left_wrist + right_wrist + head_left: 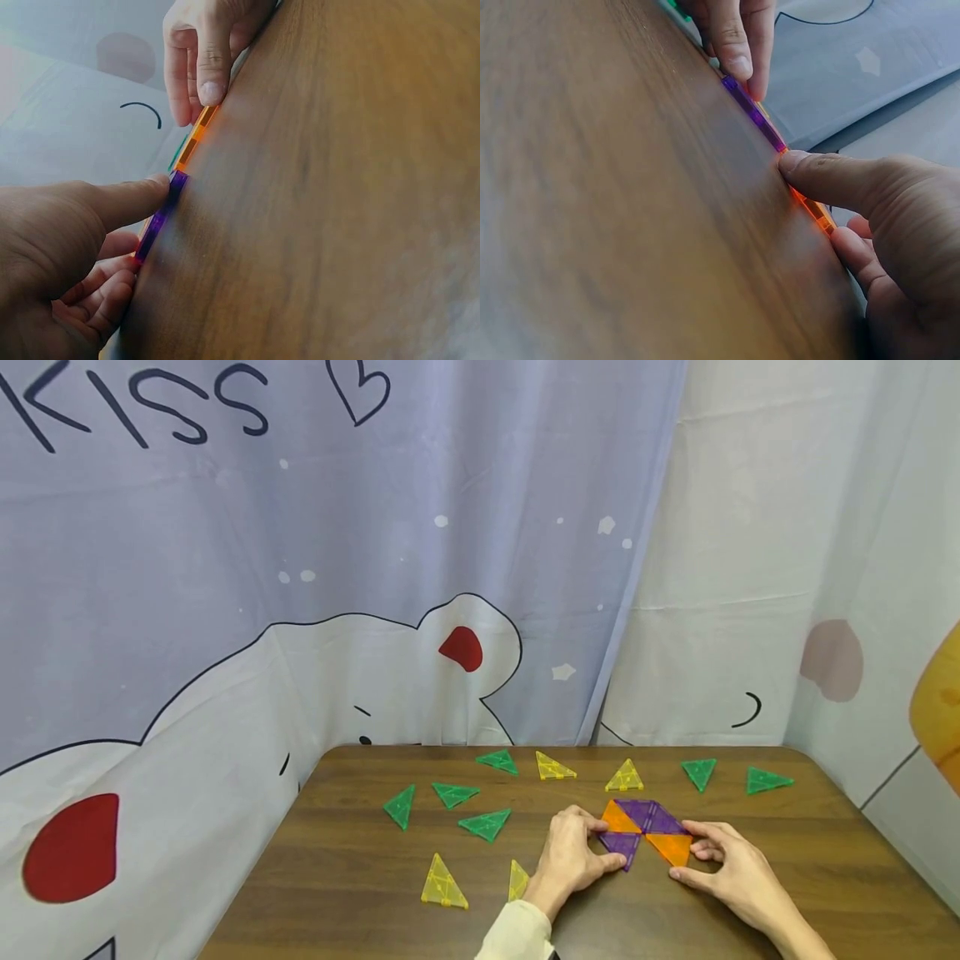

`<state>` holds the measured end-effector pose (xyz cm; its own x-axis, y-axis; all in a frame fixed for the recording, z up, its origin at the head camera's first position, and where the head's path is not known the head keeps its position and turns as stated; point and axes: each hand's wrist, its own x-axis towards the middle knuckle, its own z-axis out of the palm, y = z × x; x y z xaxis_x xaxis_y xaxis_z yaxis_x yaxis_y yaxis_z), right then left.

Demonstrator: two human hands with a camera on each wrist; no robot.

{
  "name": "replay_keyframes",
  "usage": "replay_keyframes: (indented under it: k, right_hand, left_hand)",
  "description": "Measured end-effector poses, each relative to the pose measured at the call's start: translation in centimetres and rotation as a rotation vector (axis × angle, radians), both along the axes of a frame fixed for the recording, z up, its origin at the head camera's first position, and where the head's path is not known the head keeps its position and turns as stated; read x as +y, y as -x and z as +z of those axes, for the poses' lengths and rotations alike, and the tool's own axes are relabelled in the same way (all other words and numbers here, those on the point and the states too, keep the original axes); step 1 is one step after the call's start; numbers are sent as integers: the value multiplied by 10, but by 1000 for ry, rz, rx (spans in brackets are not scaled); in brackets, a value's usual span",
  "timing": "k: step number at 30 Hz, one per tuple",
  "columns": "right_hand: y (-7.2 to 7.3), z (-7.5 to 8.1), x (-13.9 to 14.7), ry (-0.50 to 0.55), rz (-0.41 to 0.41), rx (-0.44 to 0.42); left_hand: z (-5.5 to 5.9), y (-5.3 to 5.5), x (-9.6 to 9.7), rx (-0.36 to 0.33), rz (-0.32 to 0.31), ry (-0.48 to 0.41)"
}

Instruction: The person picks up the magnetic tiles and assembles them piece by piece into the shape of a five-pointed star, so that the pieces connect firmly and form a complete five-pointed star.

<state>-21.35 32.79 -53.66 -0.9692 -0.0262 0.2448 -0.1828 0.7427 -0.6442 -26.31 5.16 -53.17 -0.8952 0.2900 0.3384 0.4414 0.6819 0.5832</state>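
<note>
Several triangular magnetic tiles lie edge to edge on the table in a partial hexagon, with a gap at the near side. Its lower left piece is a purple tile [621, 847]; my left hand [573, 853] holds it, thumb on the near corner and fingertips by the upper left orange tile [619, 817]. On the other side, my right hand [731, 871] grips the lower right orange tile [670, 848] between thumb and fingers. Two more purple tiles [665, 819] form the far edge. Seen edge-on in the left wrist view, the purple tile [159, 217] lies flat on the wood.
Loose green tiles [484, 824] lie to the left, with other green tiles [768, 780] at the far right. Yellow tiles [444, 885] are at the near left, one partly behind my left wrist, and along the back. A printed curtain [375, 527] hangs behind the wooden table [337, 877].
</note>
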Motion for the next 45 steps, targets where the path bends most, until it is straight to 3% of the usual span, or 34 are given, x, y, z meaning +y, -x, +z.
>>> replay_keyframes:
  k: [19,26,30,35,41,45]
  right_hand:
    - [-1,-1,-1,5,-11,44]
    - [-1,-1,0,6,0,19]
    - [-1,0,0,36,9,18]
    - [-2,2,0,76,2,43]
    - [0,11,9,69,-44,24]
    - [3,18,22,76,-74,2]
  left_hand:
    - [0,0,0,40,-7,14]
    - [1,1,0,15,-9,5]
    - [2,1,-2,-21,-25,-55]
    - [10,3,-5,-13,-38,-148]
    - [21,14,-3,39,-25,-168]
    - [30,24,3,36,-44,-166]
